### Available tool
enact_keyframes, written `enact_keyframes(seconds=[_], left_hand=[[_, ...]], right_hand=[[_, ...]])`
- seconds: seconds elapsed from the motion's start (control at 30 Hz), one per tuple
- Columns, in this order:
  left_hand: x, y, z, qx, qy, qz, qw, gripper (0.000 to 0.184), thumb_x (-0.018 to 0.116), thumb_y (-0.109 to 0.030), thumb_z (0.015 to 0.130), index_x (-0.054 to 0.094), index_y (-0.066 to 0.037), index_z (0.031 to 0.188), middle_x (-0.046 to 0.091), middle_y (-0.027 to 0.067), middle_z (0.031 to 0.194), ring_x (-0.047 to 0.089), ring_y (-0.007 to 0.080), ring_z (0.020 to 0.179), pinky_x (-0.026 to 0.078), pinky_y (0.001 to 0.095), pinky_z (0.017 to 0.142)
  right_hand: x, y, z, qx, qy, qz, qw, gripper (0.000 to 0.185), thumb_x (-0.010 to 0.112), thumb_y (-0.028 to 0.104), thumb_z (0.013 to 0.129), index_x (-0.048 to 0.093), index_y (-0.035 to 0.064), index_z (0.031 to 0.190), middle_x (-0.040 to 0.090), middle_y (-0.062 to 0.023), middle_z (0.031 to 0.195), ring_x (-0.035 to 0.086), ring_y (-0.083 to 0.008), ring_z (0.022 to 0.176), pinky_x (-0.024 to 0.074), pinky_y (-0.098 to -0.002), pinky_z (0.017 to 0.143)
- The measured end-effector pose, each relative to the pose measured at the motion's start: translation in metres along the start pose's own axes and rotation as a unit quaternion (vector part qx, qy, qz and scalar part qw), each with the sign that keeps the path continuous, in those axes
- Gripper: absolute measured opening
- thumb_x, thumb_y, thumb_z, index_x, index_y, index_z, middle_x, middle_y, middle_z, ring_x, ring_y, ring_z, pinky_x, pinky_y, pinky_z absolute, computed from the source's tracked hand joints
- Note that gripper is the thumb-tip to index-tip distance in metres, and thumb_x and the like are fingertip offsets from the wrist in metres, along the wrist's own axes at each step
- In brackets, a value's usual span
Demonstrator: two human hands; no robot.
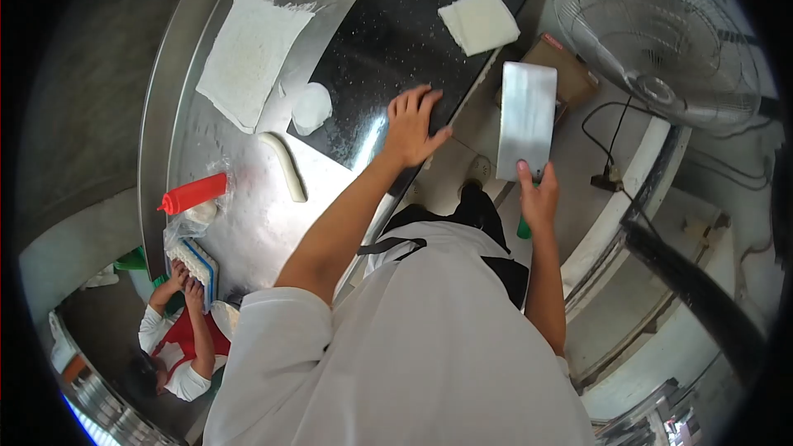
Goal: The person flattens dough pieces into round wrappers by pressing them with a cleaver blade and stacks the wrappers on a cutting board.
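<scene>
My right hand (538, 194) is closed round the green handle of a broad metal cleaver (527, 116), its blade pointing away from me beside the counter. My left hand (410, 128) has its fingers apart over the near edge of a black speckled slab (380, 41) and holds nothing. On the slab's far right corner lies a folded pale cloth or flat piece (481, 23). A white round lump (311, 108) sits at the slab's left edge. A pale dough strip (283, 167) rests on the steel counter (248, 239).
A white frayed cloth (254, 58) and a red squeeze bottle (194, 193) are on the counter. At lower left another person (194, 339) holds a tray of pale pieces (198, 268). A fan (657, 41) and a cardboard box (555, 74) stand at right.
</scene>
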State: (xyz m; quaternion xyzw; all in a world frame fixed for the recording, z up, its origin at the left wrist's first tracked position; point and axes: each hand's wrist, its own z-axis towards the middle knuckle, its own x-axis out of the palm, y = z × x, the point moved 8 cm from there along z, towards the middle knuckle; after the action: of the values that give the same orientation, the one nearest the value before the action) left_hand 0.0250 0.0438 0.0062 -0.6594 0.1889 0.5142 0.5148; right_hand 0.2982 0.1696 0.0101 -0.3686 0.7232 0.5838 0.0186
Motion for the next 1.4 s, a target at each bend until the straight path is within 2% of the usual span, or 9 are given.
enact_keyframes(seconds=[0.07,0.13,0.3,0.5,0.8,0.93,1.07,1.27,1.4], left_hand=[[0.006,0.005,-0.008,0.029,0.052,0.062,0.996,0.089,0.072,-0.053,0.078,0.045,-0.012,0.152,0.030,0.0142,0.165,0.025,0.0310,0.155,0.012,0.0531,0.126],[-0.002,0.008,-0.007,0.006,0.076,0.028,0.997,0.088,0.072,-0.053,0.079,0.045,-0.011,0.152,0.030,0.0138,0.166,0.024,0.0306,0.156,0.012,0.0518,0.128],[0.002,0.017,-0.004,-0.032,0.058,0.019,0.998,0.089,0.075,-0.054,0.072,0.054,-0.007,0.144,0.036,0.0133,0.164,0.030,0.0293,0.154,0.020,0.0527,0.125],[-0.002,0.030,-0.001,-0.052,-0.016,-0.025,0.998,0.078,0.074,-0.052,0.069,0.057,-0.005,0.129,0.046,0.0147,0.157,0.039,0.0330,0.149,0.027,0.0535,0.120],[-0.020,0.025,0.002,0.006,-0.085,-0.045,0.995,0.056,0.073,-0.045,0.082,0.061,-0.005,0.119,0.058,0.0143,0.140,0.051,0.0340,0.134,0.034,0.0526,0.111],[-0.019,0.082,0.023,-0.154,-0.102,-0.467,0.865,0.040,0.065,-0.031,0.096,0.059,-0.009,0.129,0.057,0.0150,0.135,0.052,0.0345,0.127,0.036,0.0515,0.108],[-0.039,0.015,-0.010,0.046,-0.151,-0.042,0.987,0.056,0.066,-0.041,0.097,0.053,-0.006,0.138,0.054,0.0179,0.139,0.050,0.0381,0.131,0.031,0.0532,0.113],[-0.043,0.080,0.016,-0.101,-0.185,-0.356,0.910,0.060,0.066,-0.029,0.098,0.045,0.003,0.144,0.048,0.0234,0.144,0.054,0.0401,0.129,0.043,0.0452,0.108],[-0.019,0.037,-0.036,0.023,-0.031,0.019,0.999,0.088,0.071,-0.057,0.088,0.039,-0.012,0.157,0.032,0.0208,0.163,0.032,0.0387,0.151,0.022,0.0628,0.121]], right_hand=[[0.009,0.028,0.042,-0.051,0.011,0.013,0.999,0.042,0.073,0.034,0.096,0.064,-0.0024,0.115,0.074,-0.0194,0.101,0.072,-0.0289,0.091,0.0535,-0.0393,0.083],[0.027,0.055,0.080,-0.133,0.006,0.018,0.991,0.039,0.070,0.034,0.100,0.066,-0.0008,0.116,0.064,-0.0059,0.075,0.055,-0.0118,0.054,0.0415,-0.0295,0.050],[0.078,0.115,0.177,-0.156,-0.012,-0.007,0.988,0.048,0.068,0.042,0.098,0.064,-0.0046,0.111,0.072,-0.0271,0.098,0.071,-0.0415,0.092,0.0532,-0.0453,0.084],[0.090,0.096,0.215,-0.074,0.026,-0.082,0.994,0.050,0.071,0.044,0.096,0.065,-0.0054,0.102,0.072,-0.0279,0.096,0.068,-0.0472,0.092,0.0514,-0.0510,0.085],[0.067,0.070,0.106,0.007,0.018,-0.127,0.992,0.063,0.069,0.056,0.095,0.060,-0.0055,0.091,0.060,-0.0157,0.074,0.061,-0.0266,0.070,0.0486,-0.0429,0.068],[0.031,0.027,-0.007,0.073,-0.030,-0.025,0.997,0.055,0.073,0.050,0.095,0.058,-0.0028,0.087,0.057,-0.0094,0.067,0.058,-0.0220,0.061,0.0476,-0.0429,0.062],[0.030,-0.032,-0.087,0.166,-0.002,-0.079,0.983,0.048,0.078,0.043,0.092,0.066,-0.0025,0.098,0.064,-0.0088,0.075,0.062,-0.0199,0.067,0.0506,-0.0397,0.065],[0.085,-0.010,-0.094,-0.006,0.119,-0.088,0.989,0.052,0.082,0.042,0.086,0.069,-0.0003,0.115,0.074,-0.0144,0.094,0.069,-0.0217,0.081,0.0544,-0.0352,0.074],[0.160,0.023,-0.060,-0.102,0.258,-0.180,0.944,0.054,0.087,0.043,0.077,0.069,0.0048,0.112,0.074,-0.0208,0.097,0.072,-0.0347,0.089,0.0559,-0.0449,0.080]])
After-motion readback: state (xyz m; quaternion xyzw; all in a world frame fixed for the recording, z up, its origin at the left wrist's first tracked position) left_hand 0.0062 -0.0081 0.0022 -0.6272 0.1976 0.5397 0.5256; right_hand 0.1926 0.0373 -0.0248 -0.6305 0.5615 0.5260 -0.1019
